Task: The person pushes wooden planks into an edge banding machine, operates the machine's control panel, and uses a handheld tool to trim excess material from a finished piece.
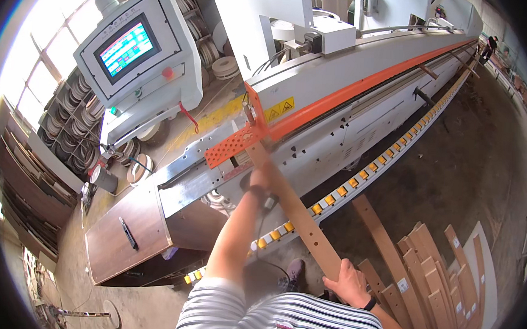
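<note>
A long, narrow brown wooden strip (300,217) with small dark holes slants from my body up to the machine. Its far end lies at the perforated orange guard plate (236,146). My left hand (265,174) is on the strip close to that guard, its fingers smeared by motion. At the strip's near end, my right hand (348,283) is closed around it, with a dark band on the wrist. The strip crosses above a rail of yellow rollers (331,200) that runs along the machine's front.
A control panel with a lit screen (127,49) stands at the left. Below it is a brown wood-faced cabinet (127,241). Several more strips (415,274) lie at the lower right. The machine's long orange bar (350,94) stretches away; a person (489,49) is far off.
</note>
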### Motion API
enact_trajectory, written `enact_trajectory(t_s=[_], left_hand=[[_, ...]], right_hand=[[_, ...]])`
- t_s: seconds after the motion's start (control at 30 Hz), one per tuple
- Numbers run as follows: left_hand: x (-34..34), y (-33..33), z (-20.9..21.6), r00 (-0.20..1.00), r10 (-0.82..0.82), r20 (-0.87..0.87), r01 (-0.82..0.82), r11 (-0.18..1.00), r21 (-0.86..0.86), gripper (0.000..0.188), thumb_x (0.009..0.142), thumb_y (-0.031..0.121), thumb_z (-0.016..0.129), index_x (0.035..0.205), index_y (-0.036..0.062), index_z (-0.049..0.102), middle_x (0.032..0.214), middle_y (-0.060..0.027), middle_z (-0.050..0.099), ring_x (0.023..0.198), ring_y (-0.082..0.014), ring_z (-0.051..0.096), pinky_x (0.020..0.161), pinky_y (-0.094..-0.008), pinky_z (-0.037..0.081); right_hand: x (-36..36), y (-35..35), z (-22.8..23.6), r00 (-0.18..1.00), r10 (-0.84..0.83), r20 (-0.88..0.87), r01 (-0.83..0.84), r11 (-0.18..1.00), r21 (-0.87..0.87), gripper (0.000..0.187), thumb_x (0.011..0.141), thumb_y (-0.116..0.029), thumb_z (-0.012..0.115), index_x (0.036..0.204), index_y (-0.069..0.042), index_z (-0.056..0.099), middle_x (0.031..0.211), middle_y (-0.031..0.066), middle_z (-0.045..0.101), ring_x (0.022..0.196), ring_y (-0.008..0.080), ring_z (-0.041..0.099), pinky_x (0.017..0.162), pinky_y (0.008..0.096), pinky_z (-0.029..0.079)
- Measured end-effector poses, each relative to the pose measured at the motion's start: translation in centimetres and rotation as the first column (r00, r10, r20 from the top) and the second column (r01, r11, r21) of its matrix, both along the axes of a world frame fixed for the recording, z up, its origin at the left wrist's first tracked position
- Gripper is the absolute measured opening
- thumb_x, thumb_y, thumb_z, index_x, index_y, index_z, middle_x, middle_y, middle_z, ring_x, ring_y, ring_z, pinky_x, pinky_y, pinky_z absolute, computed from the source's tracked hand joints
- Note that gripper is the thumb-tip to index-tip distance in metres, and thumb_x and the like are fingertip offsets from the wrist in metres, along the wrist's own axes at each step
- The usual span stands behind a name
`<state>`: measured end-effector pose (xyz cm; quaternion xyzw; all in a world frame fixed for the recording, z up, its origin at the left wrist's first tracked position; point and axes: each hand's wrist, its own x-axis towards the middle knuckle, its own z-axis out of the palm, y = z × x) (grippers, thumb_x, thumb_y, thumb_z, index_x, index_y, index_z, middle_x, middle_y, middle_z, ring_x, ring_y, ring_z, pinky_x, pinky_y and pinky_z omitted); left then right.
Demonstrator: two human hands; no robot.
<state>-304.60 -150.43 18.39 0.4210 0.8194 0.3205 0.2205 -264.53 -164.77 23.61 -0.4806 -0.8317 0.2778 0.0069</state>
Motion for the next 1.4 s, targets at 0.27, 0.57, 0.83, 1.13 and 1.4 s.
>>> enact_trajectory(t_s=[0.27,0.57,0.83,1.13,1.4], left_hand=[[0.6,1.7,-0.1,0.996,0.013,0.092,-0.017,0.999,0.041,0.075,0.098,0.062,0.038,0.112,-0.0084,0.062,0.094,-0.0255,0.069,0.079,-0.0357,0.071,0.062,-0.0434,0.057],[-4.1,15.0,-12.9,0.685,-0.361,-0.633,0.236,0.932,-0.277,0.044,0.087,0.024,0.061,0.125,0.0019,0.057,0.111,-0.0221,0.066,0.095,-0.0372,0.065,0.078,-0.0496,0.051],[6.7,8.6,-4.4,0.837,-0.375,0.398,0.163,0.865,0.474,0.047,0.101,0.028,0.054,0.137,0.0019,0.039,0.105,-0.0061,0.058,0.089,-0.0138,0.053,0.071,-0.0279,0.043],[20.7,-11.1,0.7,0.679,-0.607,0.413,0.45,0.788,0.419,0.027,0.099,0.007,0.055,0.124,0.0021,0.048,0.095,-0.0076,0.06,0.086,-0.015,0.057,0.082,-0.0299,0.05],[24.7,-13.7,-3.8,0.554,-0.432,0.711,0.512,0.851,0.118,0.034,0.103,0.026,0.053,0.123,-0.0007,0.057,0.107,-0.0132,0.068,0.096,-0.02,0.068,0.083,-0.0328,0.055]], right_hand=[[0.7,2.1,-0.3,1.0,-0.018,0.002,0.018,1.0,-0.002,0.066,0.074,-0.045,0.076,0.106,0.003,0.045,0.094,0.0253,0.064,0.08,0.0426,0.066,0.07,0.0501,0.054],[4.4,7.7,1.1,0.986,-0.122,-0.115,0.126,0.991,0.032,0.053,0.074,-0.039,0.078,0.101,-0.001,0.053,0.098,0.0227,0.066,0.09,0.0434,0.065,0.078,0.0494,0.053],[10.5,0.2,-1.9,0.903,-0.101,-0.418,0.34,0.763,0.55,0.026,0.08,-0.007,0.064,0.104,-0.003,0.056,0.102,0.0113,0.055,0.103,0.0296,0.056,0.09,0.0424,0.045],[32.3,-7.0,-15.9,0.657,-0.743,0.126,0.687,0.66,0.305,0.05,0.082,-0.01,0.062,0.129,-0.005,0.049,0.124,0.0189,0.055,0.121,0.0402,0.048,0.103,0.0509,0.039],[35.0,-8.1,-9.2,0.821,-0.56,0.11,0.516,0.81,0.279,0.044,0.066,-0.009,0.07,0.106,-0.001,0.056,0.103,0.0198,0.058,0.102,0.0396,0.057,0.086,0.0488,0.049]])
